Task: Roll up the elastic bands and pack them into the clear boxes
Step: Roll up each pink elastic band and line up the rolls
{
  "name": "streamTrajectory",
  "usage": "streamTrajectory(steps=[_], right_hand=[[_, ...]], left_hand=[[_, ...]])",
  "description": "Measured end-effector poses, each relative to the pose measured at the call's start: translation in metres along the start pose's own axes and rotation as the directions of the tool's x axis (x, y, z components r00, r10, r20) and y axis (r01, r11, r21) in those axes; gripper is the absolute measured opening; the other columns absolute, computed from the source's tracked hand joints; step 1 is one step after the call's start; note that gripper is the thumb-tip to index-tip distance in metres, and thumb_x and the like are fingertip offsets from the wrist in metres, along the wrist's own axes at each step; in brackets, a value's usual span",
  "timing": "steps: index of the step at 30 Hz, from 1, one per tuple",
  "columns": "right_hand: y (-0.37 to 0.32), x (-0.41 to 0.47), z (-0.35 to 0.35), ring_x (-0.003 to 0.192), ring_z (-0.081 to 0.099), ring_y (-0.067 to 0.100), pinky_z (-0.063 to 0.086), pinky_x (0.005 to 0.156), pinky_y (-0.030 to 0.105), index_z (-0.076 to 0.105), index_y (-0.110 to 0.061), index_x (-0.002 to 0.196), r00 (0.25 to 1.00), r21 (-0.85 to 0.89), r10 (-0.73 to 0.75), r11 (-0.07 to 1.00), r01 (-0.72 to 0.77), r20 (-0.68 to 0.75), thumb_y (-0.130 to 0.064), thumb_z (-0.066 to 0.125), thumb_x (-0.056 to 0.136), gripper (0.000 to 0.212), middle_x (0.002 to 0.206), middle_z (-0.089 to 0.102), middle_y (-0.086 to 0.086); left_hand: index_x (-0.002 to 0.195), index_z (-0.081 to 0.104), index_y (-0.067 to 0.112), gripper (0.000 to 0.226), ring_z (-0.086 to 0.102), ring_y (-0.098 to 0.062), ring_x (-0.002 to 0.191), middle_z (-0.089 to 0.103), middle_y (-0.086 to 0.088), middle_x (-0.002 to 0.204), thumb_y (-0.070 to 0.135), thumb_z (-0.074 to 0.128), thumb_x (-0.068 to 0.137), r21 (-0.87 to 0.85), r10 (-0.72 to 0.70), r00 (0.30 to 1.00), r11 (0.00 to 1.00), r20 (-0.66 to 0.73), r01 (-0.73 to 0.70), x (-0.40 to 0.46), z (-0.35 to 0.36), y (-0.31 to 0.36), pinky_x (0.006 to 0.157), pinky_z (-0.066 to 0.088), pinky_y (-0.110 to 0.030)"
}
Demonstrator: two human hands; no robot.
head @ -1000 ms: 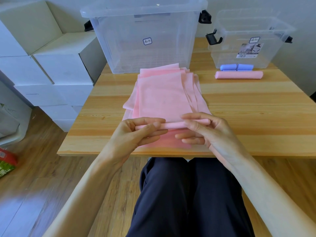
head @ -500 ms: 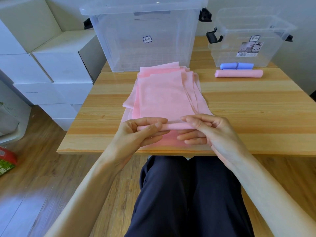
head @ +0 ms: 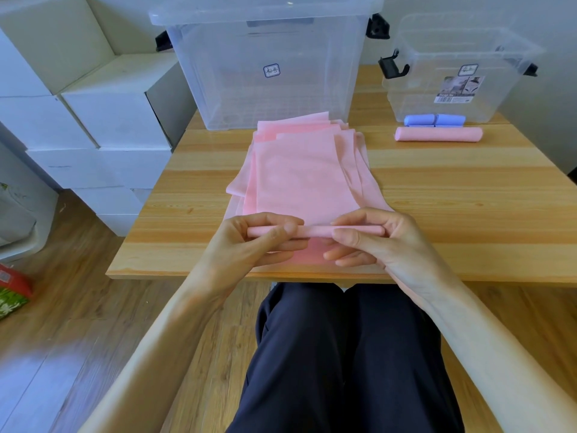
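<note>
The roll (head: 315,231) at the band's (head: 303,179) near end is slightly thicker than a second ago; both hands' fingers (head: 356,237) have shifted around it.

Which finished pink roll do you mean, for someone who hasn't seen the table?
Start at the smaller clear plastic box, at the far right of the wooden table. Just in front of it lie two short blue rolls. The long finished pink roll lies in front of those, nearer the person, apart from the flat pink bands.
</note>
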State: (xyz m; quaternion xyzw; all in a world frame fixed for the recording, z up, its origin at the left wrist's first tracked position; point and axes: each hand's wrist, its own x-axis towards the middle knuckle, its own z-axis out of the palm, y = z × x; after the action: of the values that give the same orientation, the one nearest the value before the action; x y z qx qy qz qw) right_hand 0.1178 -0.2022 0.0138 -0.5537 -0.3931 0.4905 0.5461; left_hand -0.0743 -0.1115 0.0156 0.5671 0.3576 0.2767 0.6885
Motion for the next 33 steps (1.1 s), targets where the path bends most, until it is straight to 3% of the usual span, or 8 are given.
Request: streamTrajectory(steps=[4, 8, 12, 17, 23, 27, 33], right_hand=[[0.0004, -0.0003, 0.0012, 0.074, 0.075, 0.030, 0.060, 0.060, 0.027, 0.073, -0.006, 0.089, 0.999, -0.002, 0.001, 1.000, -0.001, -0.040, -0.027, 0.072, 0.078, 0.024, 0.085, 0.076, 0.015], [0.0002, -0.0016, 0.0015, 0.077, 0.075, 0.031, 0.061, 0.063, 0.027, 0.071, -0.007, 0.101, 1.000, 0.030, -0.003, 1.000, 0.003, -0.007, -0.020, 0.072, 0.079, 0.026, 0.087, 0.075, 0.017], [-0.0004, -0.0031, 0.0010, 0.072, 0.075, 0.031, 0.060, 0.058, 0.026, 0.072, -0.006, 0.089, 1.000, -0.006, 0.008, 1.000, -0.008, -0.023, -0.027, 0.070, 0.082, 0.023, 0.082, 0.075, 0.018], [-0.0006, -0.0026, 0.0013, 0.080, 0.075, 0.031, 0.062, 0.066, 0.029, 0.073, -0.005, 0.099, 1.000, 0.013, -0.003, 1.000, 0.003, -0.004, -0.023, 0.070, 0.080, 0.027, 0.090, 0.076, 0.016], [0.0005, -0.0026, 0.0027, 0.078, 0.075, 0.030, 0.060, 0.062, 0.026, 0.075, -0.006, 0.093, 0.999, 0.029, 0.000, 1.000, 0.001, -0.035, -0.032, 0.069, 0.081, 0.030, 0.088, 0.076, 0.015], [0.0021, -0.0035, 0.0011, 0.082, 0.075, 0.030, 0.062, 0.067, 0.028, 0.073, -0.008, 0.096, 1.000, 0.048, -0.010, 0.999, 0.011, -0.016, -0.024, 0.071, 0.078, 0.024, 0.090, 0.076, 0.017], [0.0009, -0.0028, 0.0032, 0.076, 0.075, 0.030, 0.060, 0.060, 0.026, 0.070, 0.001, 0.094, 0.999, 0.063, 0.008, 0.998, -0.004, -0.050, -0.033, 0.068, 0.080, 0.037, 0.085, 0.076, 0.018]], left_hand=[[0.100, 0.074, 0.011, 0.026, 0.074, -0.018, 0.096, 0.077, -0.010, 0.096, 0.021, 0.072, 0.077, 0.009, 0.015, 1.000, 1.000, -0.003, -0.015, -0.0014, 0.0007, -0.0009, 0.078, 0.058, -0.020], [0.098, 0.074, 0.011, 0.023, 0.075, -0.017, 0.091, 0.078, -0.007, 0.094, 0.024, 0.068, 0.081, 0.042, 0.024, 0.999, 0.999, -0.026, -0.023, -0.0023, 0.0013, 0.0005, 0.073, 0.058, -0.019], [0.103, 0.073, 0.011, 0.029, 0.075, -0.017, 0.093, 0.078, -0.009, 0.094, 0.022, 0.071, 0.077, 0.029, 0.005, 1.000, 1.000, -0.007, -0.005, -0.0031, 0.0010, 0.0010, 0.075, 0.057, -0.018], [0.096, 0.073, 0.013, 0.024, 0.075, -0.016, 0.090, 0.078, -0.007, 0.091, 0.027, 0.067, 0.078, 0.028, 0.012, 0.999, 1.000, -0.044, -0.011, -0.0022, 0.0023, -0.0006, 0.071, 0.057, -0.018], [0.099, 0.074, 0.012, 0.027, 0.074, -0.016, 0.094, 0.077, -0.010, 0.097, 0.021, 0.070, 0.075, -0.050, -0.020, 1.000, 0.999, 0.005, 0.020, -0.0031, 0.0013, -0.0020, 0.073, 0.058, -0.017], [0.096, 0.075, 0.014, 0.026, 0.075, -0.016, 0.090, 0.078, -0.008, 0.093, 0.030, 0.066, 0.078, 0.001, -0.010, 0.999, 1.000, -0.034, 0.010, -0.0038, 0.0024, -0.0006, 0.070, 0.057, -0.018], [0.103, 0.075, 0.014, 0.026, 0.074, -0.016, 0.097, 0.077, -0.007, 0.102, 0.023, 0.065, 0.080, -0.042, -0.015, 0.998, 0.999, 0.057, 0.018, -0.0048, 0.0020, -0.0010, 0.073, 0.057, -0.017]])
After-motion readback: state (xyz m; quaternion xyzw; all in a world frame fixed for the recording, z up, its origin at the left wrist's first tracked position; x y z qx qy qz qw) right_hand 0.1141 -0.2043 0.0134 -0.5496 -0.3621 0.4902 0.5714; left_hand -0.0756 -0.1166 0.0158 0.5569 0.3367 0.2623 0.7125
